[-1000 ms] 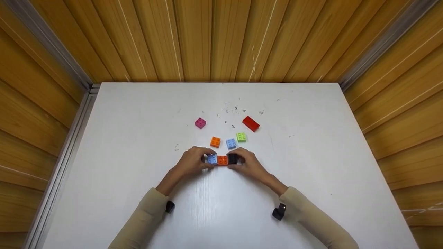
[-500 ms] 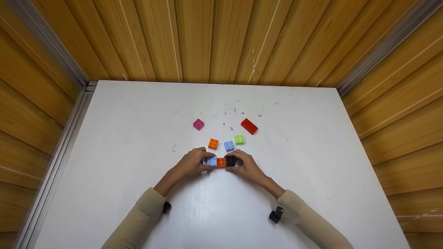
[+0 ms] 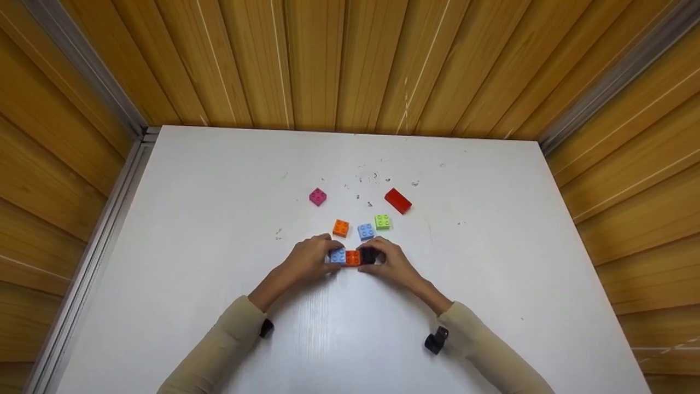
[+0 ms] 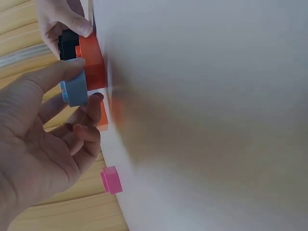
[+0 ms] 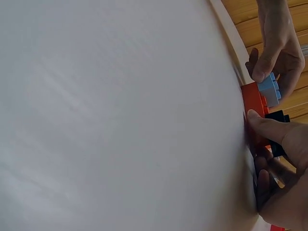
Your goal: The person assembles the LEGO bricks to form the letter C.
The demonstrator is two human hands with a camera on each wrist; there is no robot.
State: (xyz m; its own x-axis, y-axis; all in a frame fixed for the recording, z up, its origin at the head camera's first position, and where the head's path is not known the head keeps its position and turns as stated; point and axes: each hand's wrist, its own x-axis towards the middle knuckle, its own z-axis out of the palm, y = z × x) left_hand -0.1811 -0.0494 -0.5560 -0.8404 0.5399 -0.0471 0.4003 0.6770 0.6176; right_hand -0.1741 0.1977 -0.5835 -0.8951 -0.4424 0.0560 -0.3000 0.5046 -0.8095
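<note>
My left hand point(image 3: 311, 257) pinches a light blue brick point(image 4: 77, 84) between thumb and fingers. This blue brick is on the left end of a longer orange-red brick point(image 5: 253, 98), slightly overhanging it. A black brick point(image 3: 367, 255) stands on the other end, and orange-red studs show between the two. My right hand point(image 3: 394, 264) grips that right end, its thumb against the side of the orange-red brick in the right wrist view. The black brick is partly hidden by the right fingers. Whether the blue brick is fully seated cannot be told.
Just beyond the hands lie an orange brick point(image 3: 340, 228), another light blue brick point(image 3: 366, 231) and a lime green brick point(image 3: 382, 221). Farther back are a pink brick point(image 3: 318, 197) and a long red brick point(image 3: 398, 201) on its side. Wooden panels point(image 3: 311, 65) border the white table point(image 3: 219, 180).
The light blue brick in my left hand, slightly turned at first, now lies straighter along the orange-red brick. Both hands stay almost in place; the head view shifts slightly.
</note>
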